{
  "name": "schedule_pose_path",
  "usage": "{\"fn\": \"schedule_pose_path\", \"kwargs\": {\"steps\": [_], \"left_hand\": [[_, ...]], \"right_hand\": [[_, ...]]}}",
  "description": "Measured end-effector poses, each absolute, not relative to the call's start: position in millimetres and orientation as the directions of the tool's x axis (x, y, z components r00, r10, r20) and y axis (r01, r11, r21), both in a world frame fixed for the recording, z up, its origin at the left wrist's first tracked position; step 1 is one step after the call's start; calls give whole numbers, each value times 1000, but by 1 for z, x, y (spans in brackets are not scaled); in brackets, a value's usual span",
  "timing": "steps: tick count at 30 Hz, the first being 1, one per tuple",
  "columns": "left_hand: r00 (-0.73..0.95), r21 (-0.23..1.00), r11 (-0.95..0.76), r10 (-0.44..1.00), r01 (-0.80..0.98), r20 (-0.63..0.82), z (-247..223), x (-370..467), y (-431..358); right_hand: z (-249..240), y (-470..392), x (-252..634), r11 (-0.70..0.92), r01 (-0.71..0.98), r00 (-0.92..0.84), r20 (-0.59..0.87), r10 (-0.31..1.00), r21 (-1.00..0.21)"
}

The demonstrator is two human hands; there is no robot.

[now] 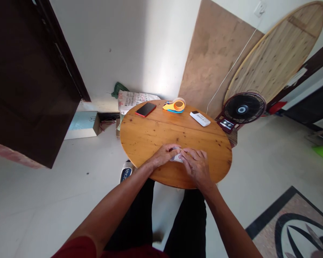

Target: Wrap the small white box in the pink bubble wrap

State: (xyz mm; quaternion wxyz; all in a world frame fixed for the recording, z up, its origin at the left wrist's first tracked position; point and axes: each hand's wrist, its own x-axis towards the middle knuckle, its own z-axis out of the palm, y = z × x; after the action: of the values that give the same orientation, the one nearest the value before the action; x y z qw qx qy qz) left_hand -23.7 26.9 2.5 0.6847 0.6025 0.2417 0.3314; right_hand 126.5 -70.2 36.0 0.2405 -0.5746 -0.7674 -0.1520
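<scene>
Above the near half of the round wooden table (142, 143), both hands close on a small whitish packet (178, 158). Its exact kind is unclear, as fingers cover much of it. My left hand (164, 154) grips the packet's left end between thumb and fingers. On the other side, my right hand (197, 165) pinches its upper right part, with thumb and fingertips close to the left thumb. Farther back lie a dark phone with a red edge (145, 109), an orange tape dispenser (174, 105) with a blue lower edge, and a white remote control (200, 118).
A black round fan (243, 108) stands just beyond the table's right edge. Printed sacks (136, 98) and a pale box (83, 123) are by the wall. A large oval wooden board (280, 50) leans at the right. One slippered foot (126, 172) shows beside the table.
</scene>
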Motion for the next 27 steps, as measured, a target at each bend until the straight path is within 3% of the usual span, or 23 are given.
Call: {"fn": "schedule_pose_path", "kwargs": {"steps": [4,13,23,27], "left_hand": [[608,990,-42,786,-131,114,0,-21,27],[547,992,-8,834,-125,76,-4,-17,30],[494,990,-134,857,-53,143,0,-14,26],[406,966,-251,890,53,209,0,-9,24]], "right_hand": [[27,-73,128,279,960,-247,536,807,21],[16,-66,128,234,970,-225,579,784,60],[12,-69,125,236,972,-191,619,762,9],[11,-65,127,232,971,-149,621,770,-55]]}}
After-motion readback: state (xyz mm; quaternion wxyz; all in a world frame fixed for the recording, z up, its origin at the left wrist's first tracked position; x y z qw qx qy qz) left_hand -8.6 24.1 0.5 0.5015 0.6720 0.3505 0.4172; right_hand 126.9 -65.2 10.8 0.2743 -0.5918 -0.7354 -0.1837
